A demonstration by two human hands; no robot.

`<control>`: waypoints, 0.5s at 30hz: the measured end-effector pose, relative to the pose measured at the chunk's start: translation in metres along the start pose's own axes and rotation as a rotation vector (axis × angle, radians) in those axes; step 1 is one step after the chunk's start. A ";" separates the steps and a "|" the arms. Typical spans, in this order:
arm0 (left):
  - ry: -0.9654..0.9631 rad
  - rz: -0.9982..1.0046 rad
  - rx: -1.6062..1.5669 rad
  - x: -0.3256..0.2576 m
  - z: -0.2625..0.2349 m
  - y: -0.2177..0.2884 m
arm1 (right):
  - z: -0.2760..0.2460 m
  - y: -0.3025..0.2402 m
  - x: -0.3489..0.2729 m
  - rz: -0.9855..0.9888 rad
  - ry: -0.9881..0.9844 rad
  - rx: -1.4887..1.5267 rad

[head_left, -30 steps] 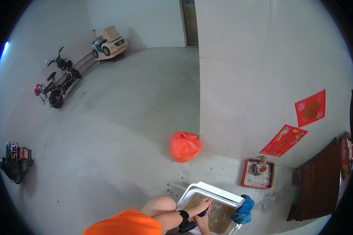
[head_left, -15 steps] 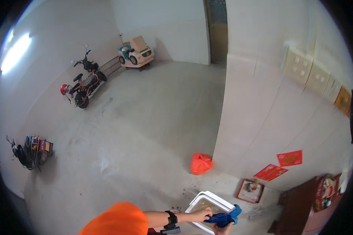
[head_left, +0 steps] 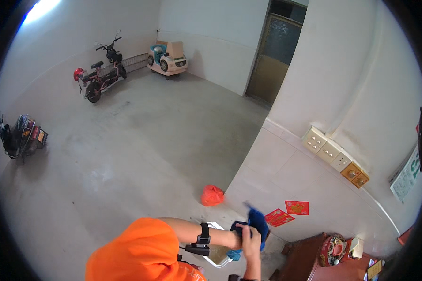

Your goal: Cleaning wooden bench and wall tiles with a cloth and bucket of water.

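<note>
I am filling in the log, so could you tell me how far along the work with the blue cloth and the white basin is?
Done: the blue cloth is up out of the white basin. In hand: left hand and right hand grip it together above the basin. Left: the cloth remains bunched in the hands, and the basin sits on the floor below.

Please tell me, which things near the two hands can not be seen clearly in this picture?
- White basin, head view: mostly hidden by the forearm; contents unclear.
- Left hand: buried in the blue cloth; grip unclear.
- Right hand: fingers wrapped in cloth; forearm cut by lower edge.
- Wrist device: too small.
</note>
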State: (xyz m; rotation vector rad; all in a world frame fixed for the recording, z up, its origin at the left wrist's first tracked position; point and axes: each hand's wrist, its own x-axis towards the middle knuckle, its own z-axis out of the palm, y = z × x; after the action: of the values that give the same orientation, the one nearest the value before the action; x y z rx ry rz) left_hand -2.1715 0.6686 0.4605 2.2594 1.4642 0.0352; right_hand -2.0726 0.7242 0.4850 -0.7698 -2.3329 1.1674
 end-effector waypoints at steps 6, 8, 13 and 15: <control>0.347 0.118 -0.060 -0.042 -0.024 -0.016 | -0.003 0.004 0.034 0.386 0.171 0.133; 0.305 0.010 -0.174 -0.073 -0.034 -0.041 | 0.017 0.023 0.049 0.477 0.294 0.083; 0.264 -0.461 -1.490 -0.187 0.006 -0.163 | 0.124 -0.118 0.119 0.444 0.140 0.408; 0.636 -0.390 -1.937 -0.226 0.022 -0.219 | 0.204 -0.115 0.162 0.168 -0.138 0.519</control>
State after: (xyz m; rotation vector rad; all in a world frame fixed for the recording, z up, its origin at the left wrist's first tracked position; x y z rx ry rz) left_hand -2.4534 0.5378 0.4067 0.3373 1.0298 1.4013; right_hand -2.3481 0.6507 0.4841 -0.7164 -1.9487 1.8480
